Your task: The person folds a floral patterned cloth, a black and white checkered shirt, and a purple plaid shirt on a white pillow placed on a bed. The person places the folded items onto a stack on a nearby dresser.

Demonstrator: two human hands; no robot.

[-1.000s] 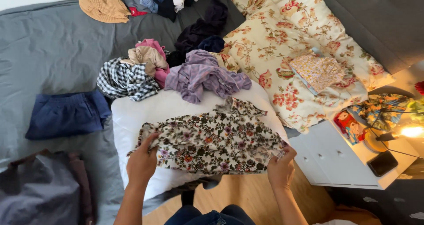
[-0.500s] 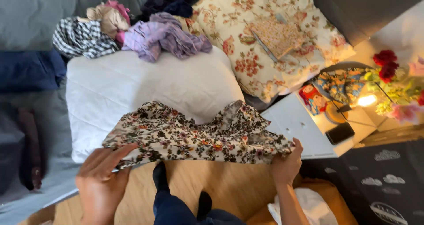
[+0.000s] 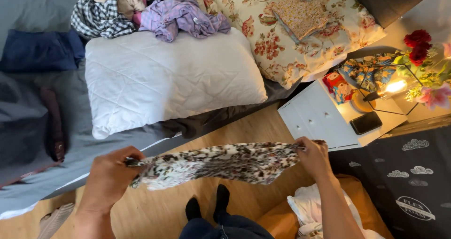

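- The floral garment (image 3: 225, 163), white with a dark flower print, is stretched sideways in the air between the two hands, above the wooden floor (image 3: 244, 126) and in front of the bed; it hangs as a long, gathered band, sagging a little at the lower left.
- The left hand (image 3: 110, 178) is closed in a fist around the garment's left end, knuckles up, with cloth bunched out past the fingers; the forearm rises from the bottom edge of the view, almost straight up.
- The right hand (image 3: 314, 157) pinches the garment's right end, fingers curled over the top edge, back of the hand towards the camera; its forearm comes up from the lower right at a slant.
- Both hands sit at about the same height, well apart, so the cloth runs nearly level.
- Below the garment, the person's feet in black socks (image 3: 206, 208) stand on the floor.
- Beyond it lies a white quilted pillow (image 3: 164, 79) on the bed's near edge.
- Behind the pillow are a lilac garment (image 3: 181, 16) and a black-and-white checked one (image 3: 98, 18); a flowered pillow (image 3: 282, 37) lies to the right.
- A white bedside cabinet (image 3: 319, 117) stands near the right hand, with a dark phone (image 3: 365, 123) and a lit lamp (image 3: 394, 86) on top, and red flowers (image 3: 417, 44) beside it.
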